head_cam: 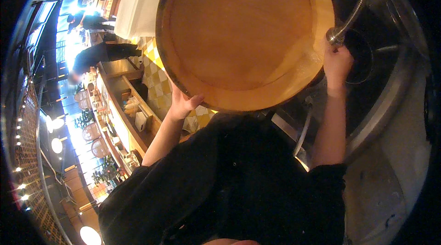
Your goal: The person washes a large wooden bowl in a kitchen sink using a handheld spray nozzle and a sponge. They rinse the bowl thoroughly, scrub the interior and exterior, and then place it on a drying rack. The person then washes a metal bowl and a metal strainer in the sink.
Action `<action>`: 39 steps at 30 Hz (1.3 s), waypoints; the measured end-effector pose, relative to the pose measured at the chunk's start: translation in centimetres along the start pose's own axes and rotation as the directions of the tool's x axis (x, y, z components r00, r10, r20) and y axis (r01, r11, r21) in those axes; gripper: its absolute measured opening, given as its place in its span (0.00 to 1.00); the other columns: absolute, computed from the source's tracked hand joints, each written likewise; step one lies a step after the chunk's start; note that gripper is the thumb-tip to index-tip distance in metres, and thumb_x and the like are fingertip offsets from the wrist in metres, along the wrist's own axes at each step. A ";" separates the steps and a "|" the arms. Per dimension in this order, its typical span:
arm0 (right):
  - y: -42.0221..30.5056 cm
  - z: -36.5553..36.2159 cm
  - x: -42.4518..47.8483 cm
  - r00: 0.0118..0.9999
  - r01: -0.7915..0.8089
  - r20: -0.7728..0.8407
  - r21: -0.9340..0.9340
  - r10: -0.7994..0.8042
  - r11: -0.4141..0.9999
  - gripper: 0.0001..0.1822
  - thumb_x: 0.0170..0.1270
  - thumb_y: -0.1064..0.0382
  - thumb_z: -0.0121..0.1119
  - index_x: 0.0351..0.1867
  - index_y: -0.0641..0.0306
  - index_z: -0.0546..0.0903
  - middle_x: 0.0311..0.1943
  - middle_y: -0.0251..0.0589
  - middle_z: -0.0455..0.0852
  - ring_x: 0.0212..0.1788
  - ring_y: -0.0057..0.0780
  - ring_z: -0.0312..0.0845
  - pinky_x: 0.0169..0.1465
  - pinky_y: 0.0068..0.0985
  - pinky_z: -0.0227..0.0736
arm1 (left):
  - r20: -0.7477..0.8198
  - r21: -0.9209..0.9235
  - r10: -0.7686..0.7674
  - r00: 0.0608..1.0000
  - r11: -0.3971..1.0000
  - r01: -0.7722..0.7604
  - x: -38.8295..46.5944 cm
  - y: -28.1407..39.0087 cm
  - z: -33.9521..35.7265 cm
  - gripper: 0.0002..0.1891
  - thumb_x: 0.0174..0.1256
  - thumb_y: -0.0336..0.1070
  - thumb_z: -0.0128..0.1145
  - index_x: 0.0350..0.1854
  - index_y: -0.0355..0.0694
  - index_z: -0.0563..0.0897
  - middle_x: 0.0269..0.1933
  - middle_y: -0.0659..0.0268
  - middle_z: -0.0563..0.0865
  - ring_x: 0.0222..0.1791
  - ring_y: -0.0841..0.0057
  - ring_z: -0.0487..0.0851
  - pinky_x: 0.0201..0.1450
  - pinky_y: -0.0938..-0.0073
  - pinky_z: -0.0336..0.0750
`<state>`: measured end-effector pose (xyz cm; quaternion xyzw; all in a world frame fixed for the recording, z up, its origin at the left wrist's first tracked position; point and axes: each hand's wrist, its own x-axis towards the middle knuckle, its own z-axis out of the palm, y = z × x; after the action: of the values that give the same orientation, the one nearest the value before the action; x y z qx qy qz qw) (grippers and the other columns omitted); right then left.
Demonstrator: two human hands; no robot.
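A large round wooden tub (241, 31) is tilted so that its wet-looking inside faces me. My left hand (184, 102) grips its lower left rim, with the thumb at the front edge and the fingers behind. At the tub's right edge my right hand (339, 64) is closed around a metal spray head (334, 36). A flexible metal hose (361, 7) runs up from that head. Pale streaks, apparently water, show on the tub's inner right wall near this hand. The fingertips of my right hand are partly hidden.
To the right lies a dark sink with a curved metal edge (375, 114). White plastic containers (137, 12) stand beyond the tub. A wooden counter (127, 121) with shelves runs along the left. Two people (106, 53) are farther off, over a yellow-and-white checkered floor (153, 76).
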<state>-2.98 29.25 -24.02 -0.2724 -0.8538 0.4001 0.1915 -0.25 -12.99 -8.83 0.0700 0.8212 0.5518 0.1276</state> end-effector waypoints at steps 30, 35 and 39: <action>1.7 4.4 -2.1 0.988 -0.026 -0.119 0.520 0.102 0.854 0.12 0.67 0.60 0.67 0.34 0.70 0.84 0.28 0.33 0.87 0.33 0.20 0.76 0.40 0.25 0.71 | -0.063 -0.169 -0.027 0.998 0.985 0.016 -0.2 -0.5 0.5 0.59 0.44 0.40 0.71 0.79 0.44 0.44 0.72 0.58 0.63 0.73 0.61 0.63 0.76 0.56 0.60; 1.0 4.2 -2.1 0.988 -0.083 -0.066 0.542 0.140 0.836 0.11 0.67 0.62 0.66 0.31 0.70 0.83 0.27 0.30 0.85 0.33 0.18 0.74 0.39 0.25 0.69 | -0.063 -0.169 -0.013 0.998 0.986 0.002 -0.3 -1.2 0.0 0.61 0.44 0.40 0.72 0.79 0.45 0.43 0.72 0.58 0.62 0.73 0.61 0.62 0.76 0.56 0.59; 2.7 4.5 -2.1 0.979 -0.186 0.022 0.506 0.203 0.842 0.13 0.66 0.60 0.66 0.34 0.71 0.84 0.32 0.38 0.88 0.37 0.25 0.80 0.45 0.29 0.75 | -0.101 -0.049 -0.004 0.995 0.999 -0.001 -0.2 0.7 0.6 0.61 0.44 0.42 0.73 0.79 0.45 0.43 0.73 0.57 0.61 0.74 0.61 0.61 0.77 0.55 0.58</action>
<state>-2.99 26.74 -29.11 -0.3040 -0.6839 0.6227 0.2283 0.11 -12.27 -8.39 0.0380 0.8130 0.5743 0.0879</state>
